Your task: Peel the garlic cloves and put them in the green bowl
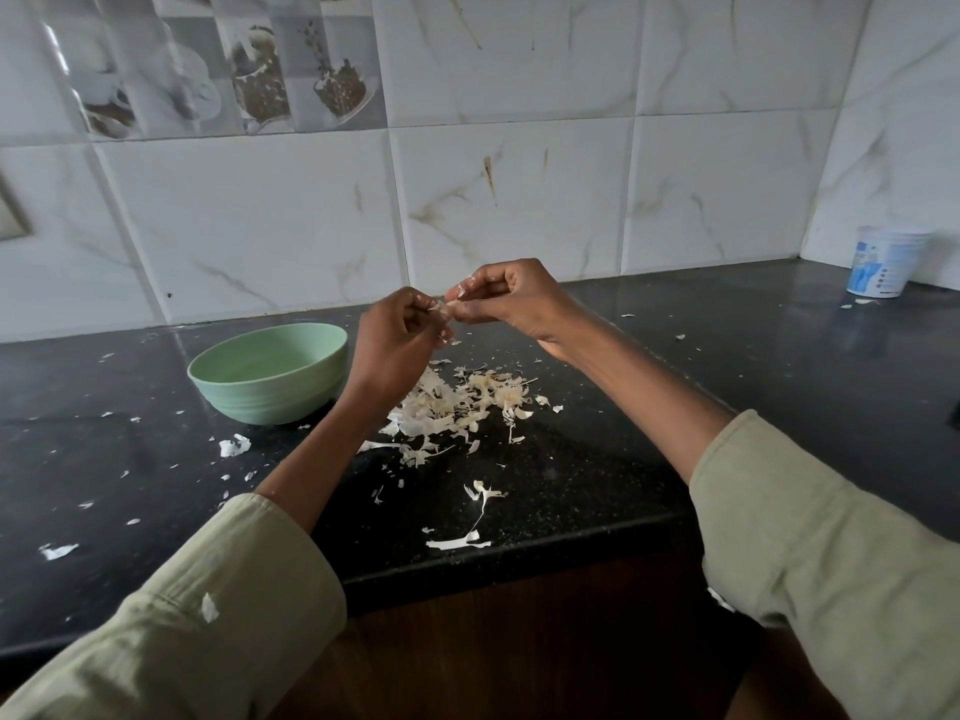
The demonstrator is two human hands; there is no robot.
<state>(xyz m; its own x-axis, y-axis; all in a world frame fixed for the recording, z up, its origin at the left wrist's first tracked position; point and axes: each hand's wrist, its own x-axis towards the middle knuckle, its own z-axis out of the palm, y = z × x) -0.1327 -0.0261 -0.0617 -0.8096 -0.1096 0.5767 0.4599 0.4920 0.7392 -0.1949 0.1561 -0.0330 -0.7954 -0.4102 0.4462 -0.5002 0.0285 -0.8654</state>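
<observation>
Sleeves (841, 574) fill the bottom of the shot, pale green, a scrap of skin stuck on the left one. Beyond them the dark surface (701, 356) runs back to a tiled wall, with a white tub (883, 267) far off in the right corner. Green bowl (270, 376) sits to the left, just beside the left wrist; can't see any cloves inside from this angle. A heap of peelings (457, 407) lies under the hands, loose flakes scattered all round.

Both hands are up over that heap, fingertips meeting. Left hand (397, 345) is curled, pinching a bit of papery skin. Right hand (511, 298) is closed round a garlic clove (453, 304), mostly hidden by the fingers.

My take: grip the clove firmly with the right, pull the skin away in one strip rather than picking at it, then reach left to drop it in the bowl.
</observation>
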